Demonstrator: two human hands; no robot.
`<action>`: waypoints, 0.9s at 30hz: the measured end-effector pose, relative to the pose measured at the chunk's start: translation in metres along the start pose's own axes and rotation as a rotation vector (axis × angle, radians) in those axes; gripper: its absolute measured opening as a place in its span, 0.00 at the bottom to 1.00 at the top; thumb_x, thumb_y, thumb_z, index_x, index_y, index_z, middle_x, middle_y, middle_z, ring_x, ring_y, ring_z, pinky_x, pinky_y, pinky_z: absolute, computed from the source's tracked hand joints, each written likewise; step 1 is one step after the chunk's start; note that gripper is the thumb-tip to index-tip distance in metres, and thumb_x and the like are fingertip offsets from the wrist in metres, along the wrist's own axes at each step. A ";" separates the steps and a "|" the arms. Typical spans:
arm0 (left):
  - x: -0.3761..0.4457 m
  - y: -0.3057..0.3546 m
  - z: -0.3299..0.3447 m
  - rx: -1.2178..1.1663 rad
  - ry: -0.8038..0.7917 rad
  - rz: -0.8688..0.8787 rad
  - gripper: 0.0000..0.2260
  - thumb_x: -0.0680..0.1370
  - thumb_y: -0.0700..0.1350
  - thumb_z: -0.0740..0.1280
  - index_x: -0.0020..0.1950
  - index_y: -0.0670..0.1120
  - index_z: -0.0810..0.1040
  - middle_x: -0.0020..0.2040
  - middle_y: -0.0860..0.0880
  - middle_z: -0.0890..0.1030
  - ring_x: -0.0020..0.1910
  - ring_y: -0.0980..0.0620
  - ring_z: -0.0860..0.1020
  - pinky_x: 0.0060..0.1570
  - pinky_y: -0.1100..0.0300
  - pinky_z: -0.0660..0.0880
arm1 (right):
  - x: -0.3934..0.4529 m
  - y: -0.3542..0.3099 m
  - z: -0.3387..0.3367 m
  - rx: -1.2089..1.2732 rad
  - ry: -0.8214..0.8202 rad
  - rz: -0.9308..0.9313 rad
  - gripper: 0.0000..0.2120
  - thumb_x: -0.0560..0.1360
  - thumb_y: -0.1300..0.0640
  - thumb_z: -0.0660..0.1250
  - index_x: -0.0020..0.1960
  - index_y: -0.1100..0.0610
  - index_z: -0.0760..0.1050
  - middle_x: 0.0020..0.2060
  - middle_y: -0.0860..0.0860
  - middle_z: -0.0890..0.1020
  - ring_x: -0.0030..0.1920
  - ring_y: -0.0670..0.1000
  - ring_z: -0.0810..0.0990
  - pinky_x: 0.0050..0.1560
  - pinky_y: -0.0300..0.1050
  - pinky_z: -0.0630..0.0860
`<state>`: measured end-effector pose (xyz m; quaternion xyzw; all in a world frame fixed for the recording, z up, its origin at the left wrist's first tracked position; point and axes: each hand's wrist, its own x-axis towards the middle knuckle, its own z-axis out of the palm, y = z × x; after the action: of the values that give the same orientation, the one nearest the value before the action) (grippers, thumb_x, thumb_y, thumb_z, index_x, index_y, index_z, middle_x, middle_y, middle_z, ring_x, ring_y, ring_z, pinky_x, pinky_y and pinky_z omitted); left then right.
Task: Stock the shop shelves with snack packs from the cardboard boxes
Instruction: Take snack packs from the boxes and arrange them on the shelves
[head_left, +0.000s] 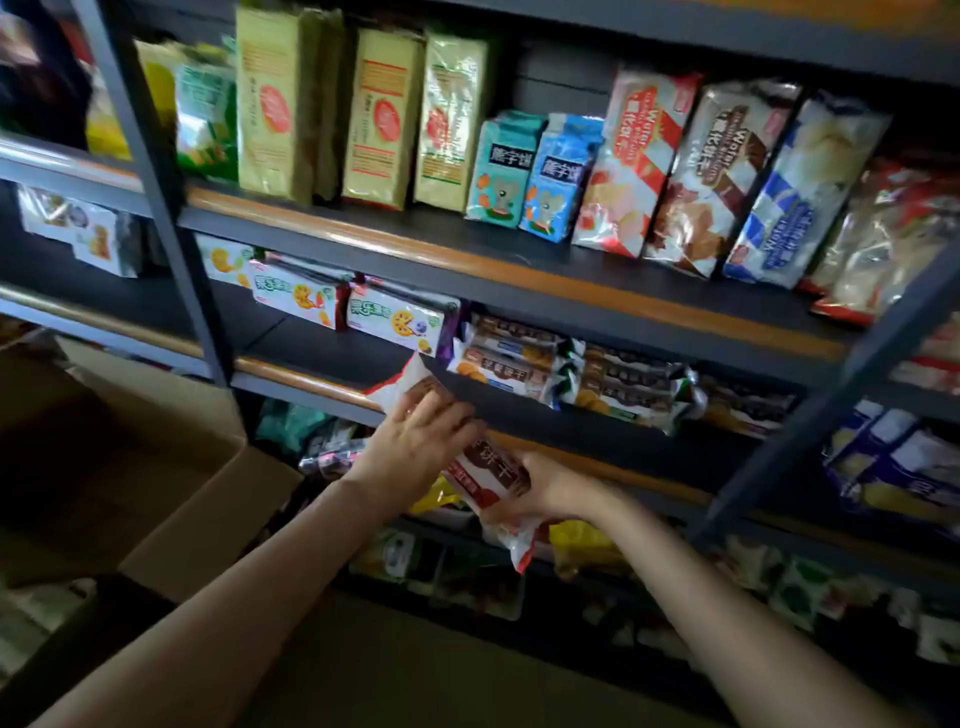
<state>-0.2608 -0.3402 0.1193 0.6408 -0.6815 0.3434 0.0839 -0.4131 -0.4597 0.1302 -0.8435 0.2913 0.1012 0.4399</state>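
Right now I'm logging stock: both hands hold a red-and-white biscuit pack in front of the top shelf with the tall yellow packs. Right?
Not the top shelf. The head view shows the left hand and right hand holding the red-and-white biscuit pack at the lower shelf's edge, well below the tall yellow packs.

1. Two bare forearms enter from the bottom of the frame, one from the lower left corner, the other from the lower right.
2. No sleeve covers either arm as far as the frame edge; both are uncovered from wrist to where they leave the picture.
3. The left hand (421, 441), just left of frame centre, wears no glove, ring or watch that shows.
4. The right hand (550, 488), just below centre, is likewise ungloved, with a bare wrist.
5. Fingernails are too blurred to describe.
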 end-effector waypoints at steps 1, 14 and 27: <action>0.012 0.022 0.007 -0.004 0.006 0.030 0.19 0.61 0.44 0.69 0.52 0.49 0.81 0.51 0.49 0.81 0.53 0.46 0.67 0.55 0.52 0.62 | -0.011 0.018 -0.008 -0.013 -0.004 0.038 0.37 0.63 0.47 0.78 0.66 0.55 0.69 0.58 0.50 0.77 0.57 0.49 0.77 0.60 0.46 0.74; 0.193 0.338 0.074 -0.299 -0.306 0.018 0.29 0.60 0.55 0.76 0.60 0.51 0.76 0.56 0.51 0.77 0.55 0.48 0.74 0.53 0.50 0.73 | -0.177 0.316 -0.182 -0.168 0.082 0.325 0.40 0.68 0.46 0.74 0.73 0.56 0.60 0.70 0.51 0.65 0.68 0.51 0.67 0.64 0.42 0.67; 0.264 0.395 0.114 -0.279 -0.401 -0.123 0.28 0.55 0.50 0.78 0.54 0.44 0.81 0.51 0.47 0.82 0.46 0.47 0.81 0.42 0.58 0.78 | -0.165 0.411 -0.264 -0.087 0.589 0.268 0.25 0.67 0.50 0.75 0.60 0.56 0.73 0.53 0.52 0.80 0.51 0.51 0.78 0.45 0.40 0.71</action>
<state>-0.6352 -0.6441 0.0372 0.7187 -0.6850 0.1059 0.0553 -0.8081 -0.7867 0.0759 -0.8086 0.5099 -0.0779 0.2830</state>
